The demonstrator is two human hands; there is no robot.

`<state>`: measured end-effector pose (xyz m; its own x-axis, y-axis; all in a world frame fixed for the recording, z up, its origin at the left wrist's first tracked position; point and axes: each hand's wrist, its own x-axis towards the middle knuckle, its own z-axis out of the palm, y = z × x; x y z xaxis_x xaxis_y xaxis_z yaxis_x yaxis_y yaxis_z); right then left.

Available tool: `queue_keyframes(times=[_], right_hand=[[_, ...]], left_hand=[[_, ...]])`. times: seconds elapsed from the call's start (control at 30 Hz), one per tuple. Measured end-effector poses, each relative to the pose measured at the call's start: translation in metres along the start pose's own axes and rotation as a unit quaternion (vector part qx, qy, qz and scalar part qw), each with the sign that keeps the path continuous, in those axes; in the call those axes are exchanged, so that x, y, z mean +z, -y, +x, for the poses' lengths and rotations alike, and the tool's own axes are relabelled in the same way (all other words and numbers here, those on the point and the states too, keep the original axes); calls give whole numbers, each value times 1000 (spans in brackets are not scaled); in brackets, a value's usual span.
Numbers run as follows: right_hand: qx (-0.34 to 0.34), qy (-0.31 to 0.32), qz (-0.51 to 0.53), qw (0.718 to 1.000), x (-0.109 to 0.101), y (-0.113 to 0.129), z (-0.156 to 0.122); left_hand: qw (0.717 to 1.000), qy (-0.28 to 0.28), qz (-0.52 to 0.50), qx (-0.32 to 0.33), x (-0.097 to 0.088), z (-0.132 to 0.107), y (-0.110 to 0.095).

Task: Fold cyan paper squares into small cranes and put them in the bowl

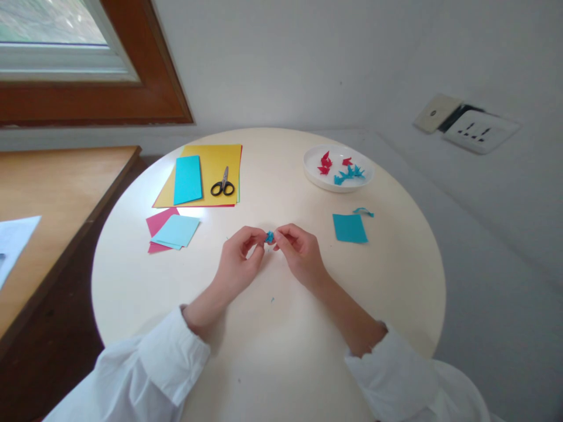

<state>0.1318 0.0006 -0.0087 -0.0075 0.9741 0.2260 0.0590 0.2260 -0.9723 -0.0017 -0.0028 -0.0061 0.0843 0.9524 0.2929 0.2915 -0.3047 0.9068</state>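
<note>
A small folded piece of blue paper point(270, 237) is pinched between my two hands above the middle of the round table. My left hand point(241, 255) grips it from the left with thumb and forefinger. From the right, the fingertips of my right hand point(303, 253) close on its other side. Most of the folded paper is covered by fingers, so its exact shape is hard to make out. To the right lies a blue paper square point(349, 228), with a curled blue paper strip point(363, 211) just behind it.
At the back right, a white dish point(323, 185) holds several red and blue folded paper birds point(349, 174). Scissors point(223, 184) and a blue paper rectangle point(187, 179) lie on yellow sheets point(215, 155). Light blue squares point(176, 230) overlap pink paper point(160, 222) at left.
</note>
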Motion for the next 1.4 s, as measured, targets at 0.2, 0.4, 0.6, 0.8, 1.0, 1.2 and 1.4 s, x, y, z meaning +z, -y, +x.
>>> queue_keyframes(times=[0.2,0.4,0.6,0.8,1.0,1.2,1.4], right_hand=[[-15,8,-28,999,0,-1,-2],[-29,10,-46,998,-2,-2,-1],[-32,14,-46,998,-2,-2,-1],[-17,16,-35,999,-1,-2,-1],[-12,15,-31,999,1,-3,-1],[-12,11,-45,999,2,-3,-2],[-2,6,-33,999,2,-4,-2]], left_hand=[[1000,4,12,3,-2,-1,0],[1000,2,28,11,-2,1,3],[999,-3,40,28,-1,1,6],[995,-6,81,64,-2,0,3],[988,-23,133,67,0,-1,1],[984,-28,160,78,-1,-2,-1],[979,-13,171,113,-3,-2,0]])
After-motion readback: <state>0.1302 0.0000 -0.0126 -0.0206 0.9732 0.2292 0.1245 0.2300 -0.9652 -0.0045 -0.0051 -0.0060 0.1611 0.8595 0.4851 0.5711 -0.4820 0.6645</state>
